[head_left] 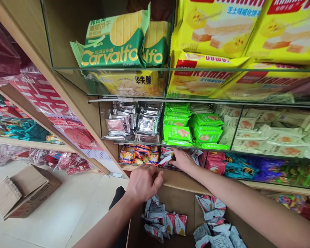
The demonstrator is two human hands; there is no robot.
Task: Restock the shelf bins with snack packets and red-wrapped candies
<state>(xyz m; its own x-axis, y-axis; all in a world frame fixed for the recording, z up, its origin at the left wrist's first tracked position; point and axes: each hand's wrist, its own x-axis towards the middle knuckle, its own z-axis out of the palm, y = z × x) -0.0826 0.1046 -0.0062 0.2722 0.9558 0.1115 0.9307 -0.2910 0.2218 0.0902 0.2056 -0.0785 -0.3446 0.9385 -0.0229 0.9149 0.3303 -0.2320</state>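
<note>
My right hand (183, 160) reaches into a low shelf compartment, touching the white-and-pink snack packets (165, 155) there. Its thumb stands apart from the fingers, whose tips are partly hidden. My left hand (144, 182) is at the shelf's front edge, below the orange candy packets (139, 154). Its fingers curl over and away from me, with the thumb to the side; whatever they may hold is hidden. Below my arms, an open cardboard box (186, 203) contains loose white-and-pink packets (170, 223) in two groups, some turned silver side up.
Above are bright green packets (177, 133), silver packets (147, 124) and cream packets (263, 132) behind glass (113, 82). Higher stand green Carvalfo packs (113, 41) and yellow wafer packs (222, 31). Another carton (36, 196) lies on the floor at left.
</note>
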